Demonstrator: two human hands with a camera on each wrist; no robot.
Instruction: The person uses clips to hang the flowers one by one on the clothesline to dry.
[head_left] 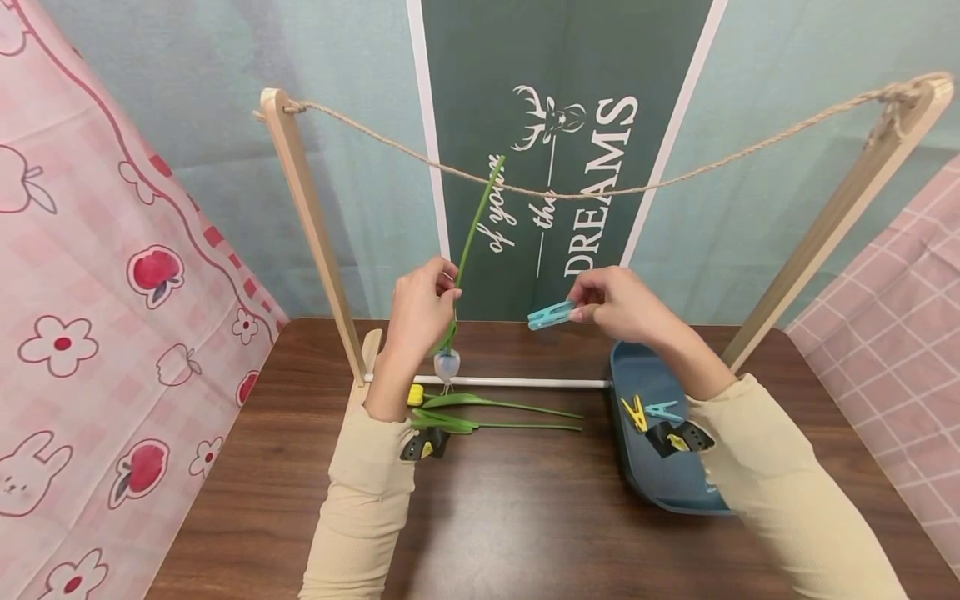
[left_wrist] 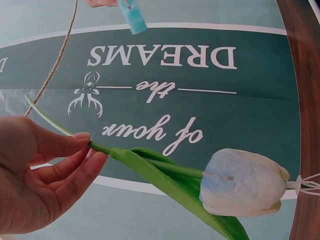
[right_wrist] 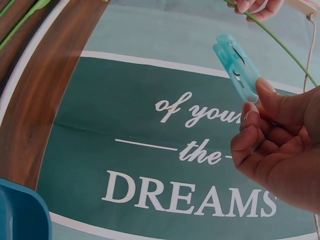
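Note:
My left hand point(head_left: 423, 308) pinches the green stem of an artificial tulip point(left_wrist: 242, 182), which hangs bloom down with its stem end pointing up. The bloom is white with a pale blue tint, and a green leaf runs beside the stem. In the head view, the stem's upper end overlaps the twine point(head_left: 570, 196) strung between two wooden posts. To the right, my right hand point(head_left: 618, 304) holds a light blue clothespin point(right_wrist: 237, 67) between thumb and fingers, its tip pointing left toward the tulip. The clothespin is below the twine in the head view.
Two more tulip stems point(head_left: 525, 427), one with a yellow bloom point(head_left: 416, 395), lie on the wooden table point(head_left: 510, 517). A blue tray point(head_left: 637, 475) on the right holds yellow and blue clothespins point(head_left: 636, 413). A white rod point(head_left: 532, 382) joins the bases of the wooden posts point(head_left: 311, 225).

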